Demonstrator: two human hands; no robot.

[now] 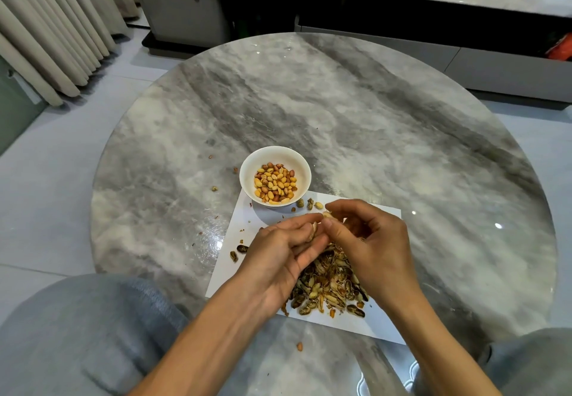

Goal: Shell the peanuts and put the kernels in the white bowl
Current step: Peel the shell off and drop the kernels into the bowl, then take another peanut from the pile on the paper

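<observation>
Pinching a peanut (315, 229) between them, both hands meet just above the sheet of paper (383, 321). The left hand (278, 256) lies palm up, its fingers curled round the pale shell, thumb laid along the top. The right hand (368, 234) comes in from the other side, thumb and forefinger closed tight on the far end of the same shell, the remaining fingers bent loosely and holding nothing that shows. How far the shell is cracked cannot be told (the fingertips cover most of it).

Under the hands and toward the person, a heap of empty shells (331, 290) lies on the paper, partly hidden by the wrists. A few whole peanuts (309, 204) sit on the paper just beside the bowl (247, 175), beyond the fingertips. The white bowl stands on the paper's far left corner, apart from both hands, with a layer of kernels (275, 182) in its bottom, some yellow, some red-skinned. Two dark shells (238, 252) lie at the paper's left edge. Scraps of skin are scattered on the round marble table (371, 110).
</observation>
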